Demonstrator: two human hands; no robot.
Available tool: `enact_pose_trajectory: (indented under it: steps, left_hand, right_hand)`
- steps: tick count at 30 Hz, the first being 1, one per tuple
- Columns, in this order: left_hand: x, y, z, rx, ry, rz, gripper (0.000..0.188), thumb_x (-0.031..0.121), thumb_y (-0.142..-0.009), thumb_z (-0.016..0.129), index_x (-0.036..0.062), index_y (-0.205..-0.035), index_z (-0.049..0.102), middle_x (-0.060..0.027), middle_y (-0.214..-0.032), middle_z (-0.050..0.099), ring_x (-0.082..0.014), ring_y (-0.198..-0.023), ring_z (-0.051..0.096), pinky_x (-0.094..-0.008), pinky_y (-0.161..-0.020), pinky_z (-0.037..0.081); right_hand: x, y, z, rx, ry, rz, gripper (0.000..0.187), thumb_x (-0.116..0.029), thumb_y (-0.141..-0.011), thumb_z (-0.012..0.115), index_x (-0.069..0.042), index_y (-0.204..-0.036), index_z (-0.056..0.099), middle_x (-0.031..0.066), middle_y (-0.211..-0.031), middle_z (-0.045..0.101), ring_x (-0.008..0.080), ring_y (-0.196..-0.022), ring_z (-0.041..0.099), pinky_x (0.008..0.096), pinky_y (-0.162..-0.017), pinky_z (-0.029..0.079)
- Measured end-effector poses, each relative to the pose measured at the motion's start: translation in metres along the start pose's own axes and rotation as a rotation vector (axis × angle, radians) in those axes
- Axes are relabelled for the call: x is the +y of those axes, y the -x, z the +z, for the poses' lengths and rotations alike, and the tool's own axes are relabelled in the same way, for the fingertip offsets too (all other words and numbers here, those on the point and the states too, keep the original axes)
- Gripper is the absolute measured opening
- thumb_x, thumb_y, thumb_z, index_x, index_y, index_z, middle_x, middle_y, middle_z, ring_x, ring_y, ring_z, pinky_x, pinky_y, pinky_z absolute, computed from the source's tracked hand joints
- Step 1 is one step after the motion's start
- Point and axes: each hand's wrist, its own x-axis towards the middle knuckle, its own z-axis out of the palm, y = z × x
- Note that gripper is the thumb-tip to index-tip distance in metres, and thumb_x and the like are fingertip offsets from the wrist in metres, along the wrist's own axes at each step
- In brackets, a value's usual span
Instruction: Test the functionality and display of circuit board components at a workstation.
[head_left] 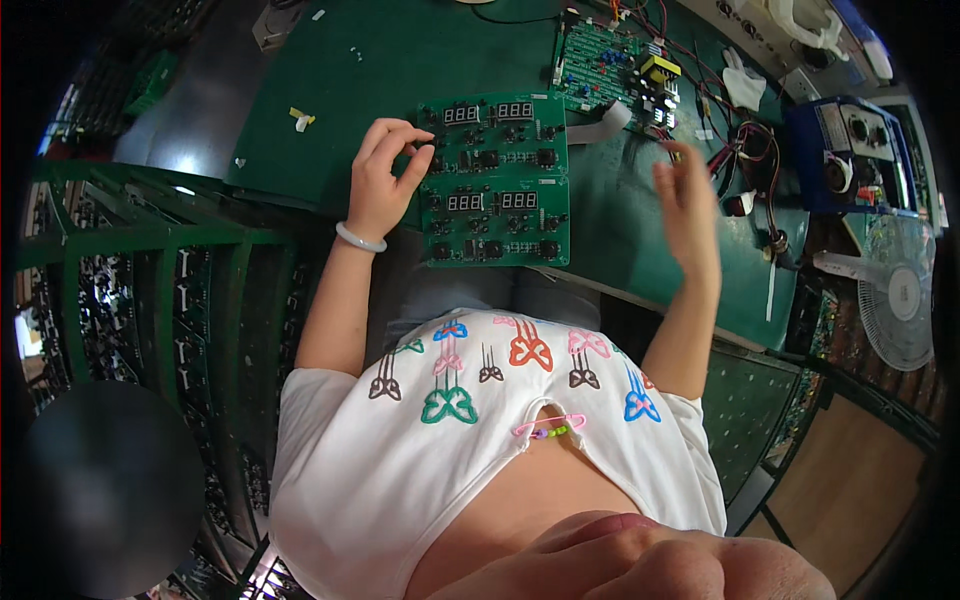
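A green circuit board panel (497,180) lies at the table's front edge, its near part jutting out over my lap. It has two alike halves, each with dark digit displays and black round parts. My left hand (385,172), a pale bangle on its wrist, grips the panel's upper left edge between thumb and forefinger. Away to the right of the panel, my right hand (690,205) is raised and smeared by motion, its fingers near a wire bundle. A grey ribbon cable (602,124) runs from the panel's right side toward a populated green circuit board (610,65) behind it.
The green tabletop (330,90) carries tangled wires (750,145) and a blue-cased instrument (850,155) at right. A white fan (900,292) stands at far right. Green racks (150,240) holding several boards flank the left. Small scraps (300,119) lie on the table.
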Motion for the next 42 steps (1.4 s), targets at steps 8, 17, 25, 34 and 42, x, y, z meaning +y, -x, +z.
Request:
enact_pose_trajectory:
  steps: [8, 17, 25, 34, 42]
  left_hand:
    - [-0.012, 0.009, 0.004, -0.059, -0.009, 0.115, 0.009, 0.007, -0.083, 0.074, 0.0047, -0.086, 0.066, -0.0045, -0.087, 0.058, -0.0165, -0.065, 0.058, -0.0286, -0.060, 0.049]
    - [-0.014, 0.008, 0.008, -0.001, -0.039, 0.198, 0.012, 0.000, -0.079, 0.075, 0.0030, -0.084, 0.065, -0.0062, -0.080, 0.059, -0.0186, -0.063, 0.059, -0.0292, -0.056, 0.048]
    - [-0.015, 0.011, 0.011, 0.022, -0.063, 0.206, 0.014, 0.005, -0.078, 0.077, 0.0061, -0.082, 0.064, -0.0049, -0.081, 0.061, -0.0233, -0.072, 0.062, -0.0343, -0.064, 0.051]
    - [-0.018, 0.012, 0.010, 0.005, -0.067, 0.205, 0.013, 0.007, -0.078, 0.076, 0.0065, -0.081, 0.063, -0.0053, -0.081, 0.060, -0.0240, -0.074, 0.063, -0.0347, -0.066, 0.052]
    - [-0.020, 0.011, 0.008, -0.016, -0.083, 0.221, 0.014, 0.009, -0.079, 0.076, 0.0068, -0.083, 0.063, -0.0061, -0.082, 0.060, -0.0258, -0.076, 0.063, -0.0360, -0.067, 0.052]
  right_hand:
    - [-0.023, -0.004, 0.085, -0.247, -0.472, 0.153, 0.010, -0.012, -0.102, 0.055, -0.002, -0.099, 0.055, -0.0032, -0.070, 0.048, 0.0046, -0.061, 0.037, 0.0226, -0.054, 0.031]
    - [-0.005, 0.002, 0.093, -0.155, -0.563, 0.109, 0.010, -0.010, -0.099, 0.058, -0.001, -0.094, 0.059, -0.0060, -0.065, 0.040, 0.0034, -0.062, 0.033, 0.0224, -0.055, 0.028]
    - [-0.007, 0.003, 0.094, -0.123, -0.494, 0.081, 0.009, -0.009, -0.097, 0.061, 0.000, -0.095, 0.060, -0.0059, -0.065, 0.039, 0.0041, -0.062, 0.032, 0.0224, -0.055, 0.029]
    - [-0.008, 0.003, 0.097, -0.090, -0.451, 0.045, 0.009, -0.009, -0.096, 0.062, 0.000, -0.095, 0.061, -0.0047, -0.065, 0.039, 0.0047, -0.061, 0.031, 0.0234, -0.055, 0.029]
    - [-0.012, 0.004, 0.097, -0.064, -0.428, 0.045, 0.009, -0.009, -0.095, 0.063, 0.000, -0.094, 0.061, -0.0035, -0.066, 0.044, 0.0045, -0.062, 0.034, 0.0234, -0.055, 0.031]
